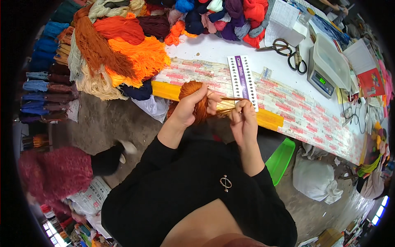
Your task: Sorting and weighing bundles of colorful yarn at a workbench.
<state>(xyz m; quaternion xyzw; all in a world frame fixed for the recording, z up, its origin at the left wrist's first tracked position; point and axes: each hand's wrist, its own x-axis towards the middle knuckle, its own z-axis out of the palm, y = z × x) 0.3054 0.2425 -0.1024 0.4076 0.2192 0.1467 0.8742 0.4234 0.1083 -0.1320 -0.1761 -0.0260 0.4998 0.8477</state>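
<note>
A thick skein of rust-orange thread is bunched in my left hand, whose fingers are wrapped round it at the table's yellow front edge. Several strands stretch from it to my right hand, which pinches them between closed fingertips. Just beyond my right hand lies a white thread card with holes down both long sides and a purple strip in the middle. My right fingers overlap the card's near end in this view; whether they touch it I cannot tell.
Piled yarn skeins cover the table's far left. Black-handled scissors and a digital scale with a clear tray stand at the right. A green bin and a white sack sit below; another person is at left.
</note>
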